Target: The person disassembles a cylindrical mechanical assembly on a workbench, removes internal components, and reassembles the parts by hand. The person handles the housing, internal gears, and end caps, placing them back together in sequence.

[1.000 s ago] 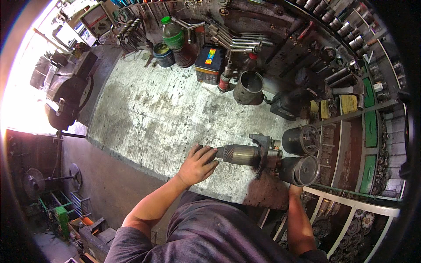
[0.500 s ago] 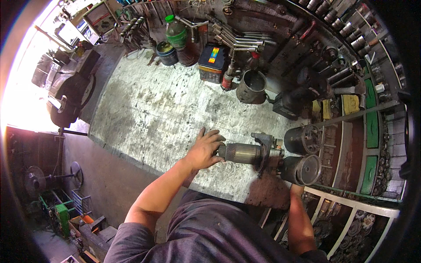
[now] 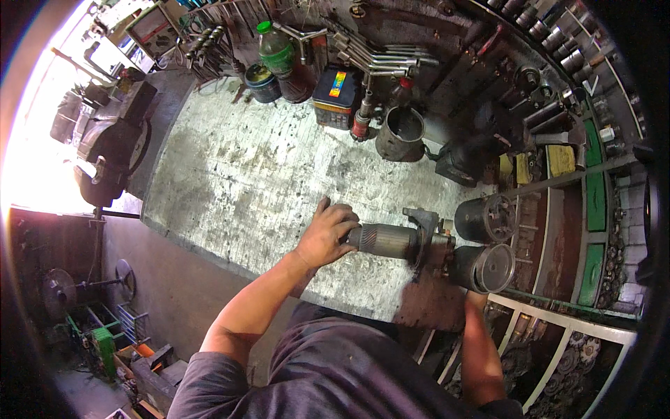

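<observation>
My left hand (image 3: 326, 234) curls its fingers and thumb round the left end of a dark ribbed motor armature (image 3: 387, 241), which lies sideways over the worktable. The armature's right end sits in a dark metal flanged housing (image 3: 421, 241). Just beyond the housing are two round dark metal cylinders, a rear one (image 3: 481, 220) and a nearer one (image 3: 466, 267) with a pale round end. My right hand (image 3: 476, 300) reaches up from below to the nearer cylinder. Its fingers are hidden behind that cylinder, so its grip does not show.
Along the back of the worktable (image 3: 237, 167) stand a green-capped bottle (image 3: 277, 52), a black box (image 3: 336, 96), a red-based tool (image 3: 361, 126) and a metal cup (image 3: 400, 134). Wrenches (image 3: 384, 59) hang behind. Parts trays (image 3: 558, 328) flank the right side; a bench grinder (image 3: 115, 143) stands left.
My left fingers have drawn closer together round the armature's end. The armature's visible surface looks darker and its ribs show differently. My right arm stays nearly in place.
</observation>
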`<state>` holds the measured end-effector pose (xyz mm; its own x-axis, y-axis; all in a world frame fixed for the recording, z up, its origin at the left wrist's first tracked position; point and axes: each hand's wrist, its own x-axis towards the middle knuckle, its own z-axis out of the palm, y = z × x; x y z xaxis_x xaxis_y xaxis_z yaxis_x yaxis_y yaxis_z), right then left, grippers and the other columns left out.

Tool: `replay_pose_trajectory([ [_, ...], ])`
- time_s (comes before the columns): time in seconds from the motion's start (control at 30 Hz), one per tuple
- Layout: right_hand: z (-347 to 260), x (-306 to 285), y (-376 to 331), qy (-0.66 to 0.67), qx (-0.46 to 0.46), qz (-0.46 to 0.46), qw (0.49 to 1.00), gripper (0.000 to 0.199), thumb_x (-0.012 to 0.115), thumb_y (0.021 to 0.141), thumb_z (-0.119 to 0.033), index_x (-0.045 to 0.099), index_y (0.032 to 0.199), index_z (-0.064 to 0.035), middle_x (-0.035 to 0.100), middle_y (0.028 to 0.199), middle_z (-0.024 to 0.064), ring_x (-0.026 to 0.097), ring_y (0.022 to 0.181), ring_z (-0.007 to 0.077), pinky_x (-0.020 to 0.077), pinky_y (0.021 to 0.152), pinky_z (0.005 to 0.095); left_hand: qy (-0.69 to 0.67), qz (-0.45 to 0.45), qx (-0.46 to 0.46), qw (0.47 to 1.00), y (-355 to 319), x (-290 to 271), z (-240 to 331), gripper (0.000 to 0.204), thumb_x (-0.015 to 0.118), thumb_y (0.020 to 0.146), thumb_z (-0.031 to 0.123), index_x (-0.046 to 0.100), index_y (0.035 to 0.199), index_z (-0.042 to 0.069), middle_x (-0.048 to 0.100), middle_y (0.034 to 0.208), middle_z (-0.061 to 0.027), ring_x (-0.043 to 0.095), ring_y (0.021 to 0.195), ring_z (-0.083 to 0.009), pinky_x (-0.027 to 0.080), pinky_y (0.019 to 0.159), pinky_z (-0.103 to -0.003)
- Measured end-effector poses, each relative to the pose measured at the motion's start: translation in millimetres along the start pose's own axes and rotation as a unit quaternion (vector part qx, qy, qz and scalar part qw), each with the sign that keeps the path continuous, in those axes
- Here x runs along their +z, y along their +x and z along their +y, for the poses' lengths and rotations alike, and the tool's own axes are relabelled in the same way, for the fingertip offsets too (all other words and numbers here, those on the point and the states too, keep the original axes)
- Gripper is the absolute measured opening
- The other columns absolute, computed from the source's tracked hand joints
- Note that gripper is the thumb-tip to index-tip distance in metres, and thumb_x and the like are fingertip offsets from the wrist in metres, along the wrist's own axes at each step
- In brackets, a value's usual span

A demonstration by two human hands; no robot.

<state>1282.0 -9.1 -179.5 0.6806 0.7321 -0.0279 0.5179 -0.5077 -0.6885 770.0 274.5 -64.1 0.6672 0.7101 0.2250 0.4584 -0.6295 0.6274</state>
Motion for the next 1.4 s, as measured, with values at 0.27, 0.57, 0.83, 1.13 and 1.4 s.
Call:
replay_pose_trajectory([
  [0.27, 8.1, 2.4, -0.3, -0.011, -0.001, 0.011, 1.000, 0.048, 0.075, 0.108, -0.026, 0.068, 0.151, -0.0044, 0.068, 0.154, 0.0148, 0.061, 0.141, 0.0321, 0.0443, 0.120, 0.0466, -0.011, -0.108, 0.002, 0.994, 6.4, -15.5, -11.9, 0.060, 0.093, 0.084, 0.041, 0.077, 0.133, 0.010, 0.058, 0.162, -0.0116, 0.041, 0.161, -0.0421, 0.022, 0.134, -0.073],
  [0.57, -3.9, -5.8, -6.9, -0.037, 0.050, -0.008, 0.998, 0.054, 0.072, 0.110, -0.033, 0.065, 0.155, -0.0043, 0.066, 0.158, 0.0150, 0.059, 0.144, 0.0316, 0.0420, 0.121, 0.0443, -0.036, 0.033, -0.012, 0.999, -21.7, 9.2, 13.1, 0.054, 0.098, 0.074, 0.023, 0.077, 0.121, 0.009, 0.066, 0.142, -0.0094, 0.054, 0.150, -0.0353, 0.030, 0.130, -0.071],
  [0.83, 11.7, -1.5, -4.7, -0.030, 0.028, 0.005, 0.999, 0.044, 0.078, 0.106, -0.025, 0.072, 0.144, -0.0037, 0.072, 0.149, 0.0157, 0.064, 0.138, 0.0342, 0.0462, 0.117, 0.0483, -0.024, 0.070, 0.001, 0.997, -30.8, 20.5, 11.5, 0.058, 0.098, 0.074, 0.019, 0.075, 0.126, 0.009, 0.067, 0.139, -0.0109, 0.059, 0.145, -0.0377, 0.032, 0.129, -0.071],
  [1.13, -21.1, -12.5, -5.8, -0.093, 0.146, -0.029, 0.984, 0.075, 0.071, 0.107, -0.054, 0.058, 0.163, -0.0062, 0.061, 0.164, 0.0159, 0.054, 0.150, 0.0350, 0.0396, 0.123, 0.0452, 0.001, 0.069, 0.011, 0.998, -41.0, 10.0, 18.5, 0.056, 0.091, 0.084, 0.022, 0.073, 0.135, 0.012, 0.065, 0.140, -0.0131, 0.059, 0.142, -0.0373, 0.036, 0.127, -0.069],
  [1.4, -2.2, 0.9, -1.2, -0.057, 0.035, 0.028, 0.997, 0.048, 0.076, 0.106, -0.030, 0.071, 0.148, -0.0060, 0.068, 0.155, 0.0175, 0.061, 0.143, 0.0366, 0.0451, 0.119, 0.0484, 0.090, 0.048, 0.081, 0.992, -75.3, 7.6, 23.8, 0.051, 0.090, 0.088, 0.027, 0.077, 0.137, 0.023, 0.066, 0.146, -0.0147, 0.063, 0.137, -0.0377, 0.041, 0.123, -0.068],
])
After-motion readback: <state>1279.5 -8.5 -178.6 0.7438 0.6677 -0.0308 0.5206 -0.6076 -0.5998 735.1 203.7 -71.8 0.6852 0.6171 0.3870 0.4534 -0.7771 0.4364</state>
